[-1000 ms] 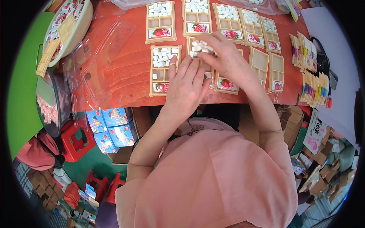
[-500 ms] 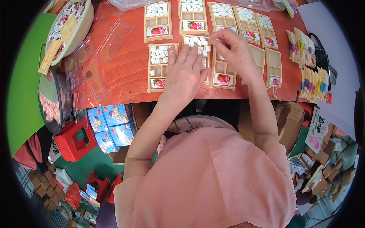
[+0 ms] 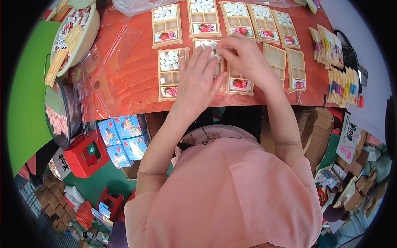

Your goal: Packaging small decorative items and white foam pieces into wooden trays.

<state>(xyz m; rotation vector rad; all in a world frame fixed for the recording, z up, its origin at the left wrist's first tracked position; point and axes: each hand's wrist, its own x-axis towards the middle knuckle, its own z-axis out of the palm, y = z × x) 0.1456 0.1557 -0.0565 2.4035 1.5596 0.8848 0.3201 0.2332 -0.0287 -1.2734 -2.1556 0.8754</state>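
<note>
Several cubes (image 3: 214, 43) at spread left grip (image 3: 196, 78); right grip (image 3: 248, 60) curled.

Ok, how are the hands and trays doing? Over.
Left hand spread over a tray of white cubes. Right hand half-curled at its right edge, hold unclear. Hands hide part of that tray.

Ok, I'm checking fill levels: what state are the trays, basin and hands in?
Back-row trays: white pieces and strawberry packets in, rest empty.
Front-left tray: white pieces in, one in a small compartment, packet in.
Rightmost front tray: packet in, rest empty.
Other front trays: partly hidden.
Basin: heaped with packets.
Left hand: fingers spread, over a tray.
Right hand: fingers bent; grip unclear.
</note>
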